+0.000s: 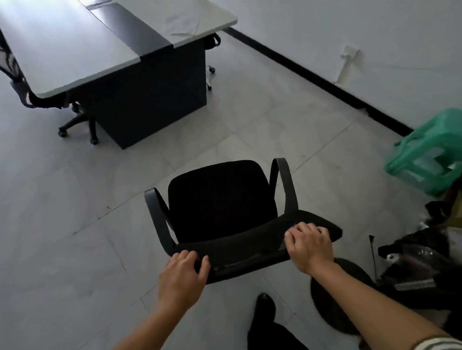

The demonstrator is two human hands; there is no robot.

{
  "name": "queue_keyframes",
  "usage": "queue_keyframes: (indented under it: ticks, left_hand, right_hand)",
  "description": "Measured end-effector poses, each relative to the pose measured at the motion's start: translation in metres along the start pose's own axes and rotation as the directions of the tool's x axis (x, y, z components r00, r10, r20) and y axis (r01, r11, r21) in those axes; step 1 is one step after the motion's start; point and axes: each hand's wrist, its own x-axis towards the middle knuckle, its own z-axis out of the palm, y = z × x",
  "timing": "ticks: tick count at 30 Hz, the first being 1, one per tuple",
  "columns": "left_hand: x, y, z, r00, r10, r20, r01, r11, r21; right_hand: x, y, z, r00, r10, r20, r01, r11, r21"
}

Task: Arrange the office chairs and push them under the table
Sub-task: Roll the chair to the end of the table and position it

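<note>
Gripping the mesh backrest's top edge, left hand [183, 274] and right hand [308, 246] are clamping the office chair [220, 204], standing well apart from the surface [70, 43]; castered, probably rolling lightly.

Single head-worn wide-angle view, looking forward and down, close over chair [222, 206], table [70, 43] farther ahead

We grip the top edge of the black office chair [220, 201] backrest with our left hand [183, 277] and right hand [309, 247]; far left stands the grey table [70, 43], another chair [74, 116] tucked at its left side
</note>
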Motion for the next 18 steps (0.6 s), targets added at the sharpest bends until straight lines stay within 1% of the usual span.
queue_keyframes:
  ticks: [3,6,11,15,18]
  left_hand:
    - [0.052,0.021,-0.002,0.996,-0.079,-0.037,0.079,0.997,-0.025]
    - [0.105,0.034,-0.005,0.992,-0.121,-0.025,0.121,0.993,0.007]
    - [0.186,0.039,-0.017,0.988,-0.146,-0.044,0.146,0.989,0.0]
    - [0.258,0.03,-0.026,0.987,-0.156,-0.047,0.156,0.988,0.017]
    - [0.312,0.016,-0.035,0.989,-0.142,-0.043,0.143,0.99,0.018]
  right_hand:
    - [0.072,0.005,-0.016,0.999,-0.04,0.023,0.04,0.999,0.001]
    - [0.138,0.008,-0.029,0.994,-0.081,0.068,0.082,0.996,-0.019]
    - [0.227,-0.004,-0.046,0.992,-0.111,0.065,0.114,0.993,-0.042]
    - [0.303,-0.024,-0.055,0.992,-0.121,0.036,0.122,0.992,-0.026]
    - [0.358,-0.045,-0.062,0.992,-0.12,0.042,0.122,0.992,-0.036]
